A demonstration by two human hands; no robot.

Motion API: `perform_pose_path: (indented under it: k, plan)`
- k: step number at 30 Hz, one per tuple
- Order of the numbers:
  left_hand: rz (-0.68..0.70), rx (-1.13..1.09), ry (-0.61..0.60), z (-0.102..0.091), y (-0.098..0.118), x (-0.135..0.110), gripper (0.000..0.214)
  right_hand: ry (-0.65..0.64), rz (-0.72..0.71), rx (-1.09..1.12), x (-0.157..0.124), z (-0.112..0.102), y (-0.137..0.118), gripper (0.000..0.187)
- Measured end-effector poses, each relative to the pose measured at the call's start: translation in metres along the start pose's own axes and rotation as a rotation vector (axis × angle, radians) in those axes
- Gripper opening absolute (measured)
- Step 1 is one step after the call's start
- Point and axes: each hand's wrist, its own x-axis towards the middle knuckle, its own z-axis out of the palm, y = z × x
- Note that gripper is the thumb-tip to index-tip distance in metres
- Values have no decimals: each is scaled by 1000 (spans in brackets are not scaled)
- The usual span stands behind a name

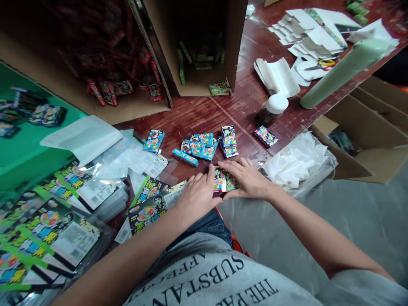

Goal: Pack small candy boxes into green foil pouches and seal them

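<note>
At the near edge of the table, my left hand (198, 191) and my right hand (247, 178) close in from both sides on small printed candy boxes (225, 179). One box looks reddish, the other green, and they lie side by side between my fingers. Just beyond my hands sit several blue candy boxes (200, 145) in a loose pile. A short stack of purple candy boxes (228, 140) stands to their right. One more purple box (265, 136) lies farther right, and a blue box (154, 140) lies to the left.
Printed plastic packets (63, 221) spread over the left side. Behind stand two cardboard cartons, one holding red boxes (108, 91), the other green boxes (219, 88). To the right are a white-lidded jar (276, 104), a pale green roll (344, 73), scissors (325, 64) and a bag of white scraps (298, 159).
</note>
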Motion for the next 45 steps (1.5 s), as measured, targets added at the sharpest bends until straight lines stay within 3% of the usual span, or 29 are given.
perform_pose_path:
  k: [3,6,8,11,15,20,26,31,37,41,43,45]
  plan:
    - [-47,-33,27,-11,-8,-21,105,14,-78,75,-2,3,3,91]
    - [-122,25,150,-21,-32,-57,116,33,-105,232,-3,0,3,91]
    - [-161,83,156,-21,-52,-83,120,-8,-136,341,2,-1,0,94]
    - [-221,116,69,-14,-74,-115,109,-83,-238,422,17,1,-13,96]
    - [-201,8,97,-5,-77,-138,85,-135,-319,441,42,11,-30,95]
    - [-112,-202,154,1,-70,-140,83,-156,-413,327,58,24,-39,88]
    - [-77,-211,153,22,-85,-128,89,-186,-314,203,55,38,-42,99]
    - [-9,-253,152,22,-89,-126,86,-165,-260,266,51,36,-43,102]
    - [-60,-244,179,24,-81,-123,85,-121,-240,254,51,41,-50,103]
    - [-76,-241,193,28,-85,-127,88,-145,-244,234,36,33,-45,117]
    - [-97,-251,205,29,-85,-128,88,-143,-229,209,27,27,-41,110]
    - [-104,-270,210,30,-83,-127,88,-141,-218,203,22,25,-38,91]
